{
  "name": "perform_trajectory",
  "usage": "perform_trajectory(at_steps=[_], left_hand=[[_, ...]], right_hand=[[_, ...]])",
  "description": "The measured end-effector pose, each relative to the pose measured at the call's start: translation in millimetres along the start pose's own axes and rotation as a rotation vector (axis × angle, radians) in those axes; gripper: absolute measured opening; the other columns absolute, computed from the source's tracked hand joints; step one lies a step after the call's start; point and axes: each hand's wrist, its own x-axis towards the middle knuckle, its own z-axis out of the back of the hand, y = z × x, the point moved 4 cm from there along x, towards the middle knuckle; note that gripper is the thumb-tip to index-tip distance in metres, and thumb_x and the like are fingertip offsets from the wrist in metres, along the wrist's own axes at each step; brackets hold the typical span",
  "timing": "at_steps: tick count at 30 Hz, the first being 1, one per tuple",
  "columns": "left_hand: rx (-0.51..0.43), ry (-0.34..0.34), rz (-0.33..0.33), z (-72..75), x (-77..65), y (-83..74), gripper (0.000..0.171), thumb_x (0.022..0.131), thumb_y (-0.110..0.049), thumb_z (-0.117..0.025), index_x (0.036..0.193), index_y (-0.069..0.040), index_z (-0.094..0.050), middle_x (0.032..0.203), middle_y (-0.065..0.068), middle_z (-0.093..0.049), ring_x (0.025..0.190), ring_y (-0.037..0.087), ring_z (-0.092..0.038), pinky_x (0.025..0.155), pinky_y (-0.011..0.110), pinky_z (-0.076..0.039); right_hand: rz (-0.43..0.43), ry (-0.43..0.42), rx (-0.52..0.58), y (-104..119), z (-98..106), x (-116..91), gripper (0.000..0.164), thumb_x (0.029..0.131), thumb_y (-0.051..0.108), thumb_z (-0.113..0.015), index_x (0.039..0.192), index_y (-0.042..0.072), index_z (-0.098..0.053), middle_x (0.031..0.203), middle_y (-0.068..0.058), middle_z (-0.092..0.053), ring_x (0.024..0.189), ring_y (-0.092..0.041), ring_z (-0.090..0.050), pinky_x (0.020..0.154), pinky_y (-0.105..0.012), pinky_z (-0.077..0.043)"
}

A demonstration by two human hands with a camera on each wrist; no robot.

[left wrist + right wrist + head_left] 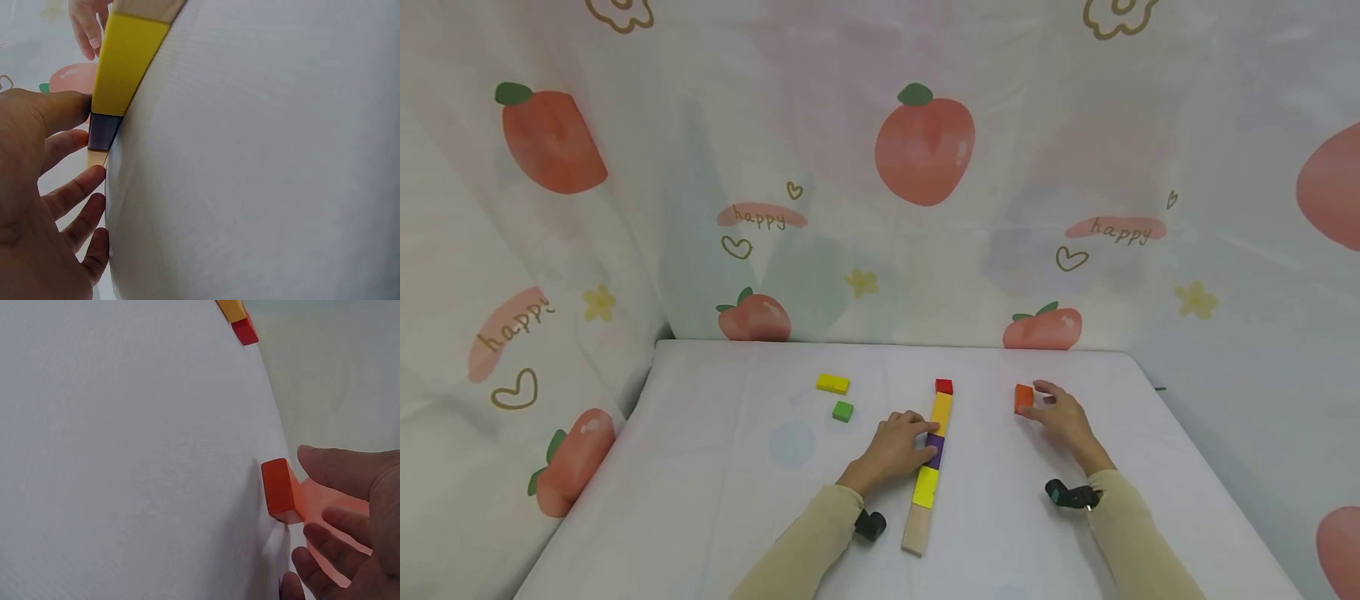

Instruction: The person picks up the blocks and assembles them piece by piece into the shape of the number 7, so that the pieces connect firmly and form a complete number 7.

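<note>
The surface (700, 467) is carrying 1 row of blocks (937, 444) that is running away from me. My left grip (891, 450) is resting loosely open against the row's left side, clasping nothing. My right grip (1067, 421) is standing half open beside the orange block (277, 487), which is sitting right of the row; whether a fingertip is touching it, I cannot tell. As I judge it, a light left touch is serving best, steadying without bending the row, while any right hold is wanting opposite faces. I am counting 8 blocks: 1 wooden block (916, 529), 1 amber block (941, 414), 2 yellow blocks (926, 487) (1 lying outside the row), 1 purple, 1 orange, 1 green block (842, 411), 1 red block (943, 386).
</note>
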Motion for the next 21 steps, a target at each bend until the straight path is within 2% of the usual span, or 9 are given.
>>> perform_trajectory(at_steps=[12,21], left_hand=[[-0.009,0.003,0.0,0.2,0.0,0.5,0.045,0.094,-0.04,-0.065,0.138,-0.035,-0.056,0.134,-0.003,-0.057,0.124,0.019,-0.048,0.106,0.038,-0.042],[-0.011,0.006,0.005,3.2,-1.8,-1.2,0.045,0.093,-0.039,-0.066,0.137,-0.034,-0.057,0.134,-0.002,-0.057,0.124,0.019,-0.048,0.105,0.037,-0.042]], right_hand=[[-0.016,0.081,-0.046,-6,3,10,0.077,0.09,0.032,-0.069,0.152,0.005,-0.031,0.148,-0.033,-0.035,0.132,-0.049,-0.036,0.108,-0.064,-0.036],[-0.031,0.083,-0.043,-10,0,15,0.074,0.089,0.03,-0.072,0.15,0.006,-0.036,0.15,-0.031,-0.034,0.135,-0.049,-0.033,0.11,-0.066,-0.031]])
